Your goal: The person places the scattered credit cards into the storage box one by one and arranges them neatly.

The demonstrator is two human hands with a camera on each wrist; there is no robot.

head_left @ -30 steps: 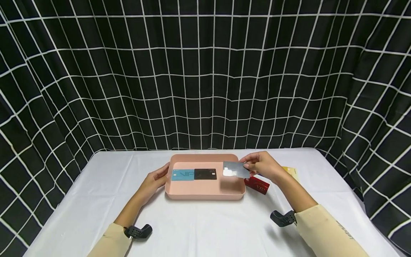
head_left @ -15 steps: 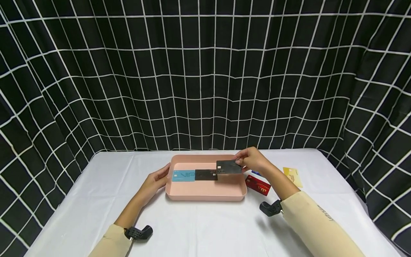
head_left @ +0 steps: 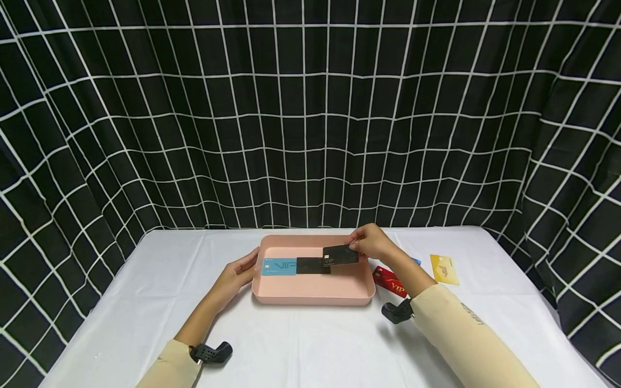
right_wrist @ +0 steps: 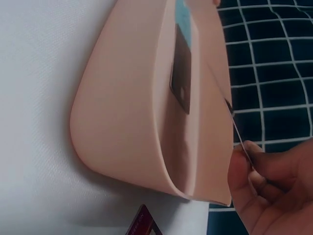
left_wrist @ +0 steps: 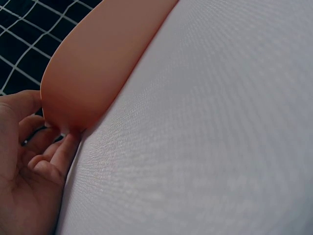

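From the head view, the pink tray (head_left: 310, 298) lies near the back edge of the white table (head_left: 301, 350), and much bare cloth is in front of it. Inside, the blue card (head_left: 278, 267) and the black card (head_left: 309, 265) lie side by side toward the left. Bare floor of the tray is left along the front and at the right end. Over this right half, the right hand (head_left: 371, 241) pinches a dark VIP card (head_left: 340, 255) by its right end. The left end of this card covers part of the black card in sight; I cannot tell here if they touch. The left hand (head_left: 235, 277) rests with relaxed fingers against the left end of the tray. Just beside the right end lies a red card (head_left: 390, 281), partly under the forearm in sight. A small blue thing (head_left: 415, 261) is mostly hidden by this arm, and a yellow card (head_left: 444, 269) lies farther right. A checked curtain (head_left: 310, 134) stands behind.

In the left wrist view, the fingers touch the tray at its outer corner, some of them bent.

In the right wrist view, the dark VIP card is seen edge-on, tilted, between thumb and fingers, near the back wall of the tray.
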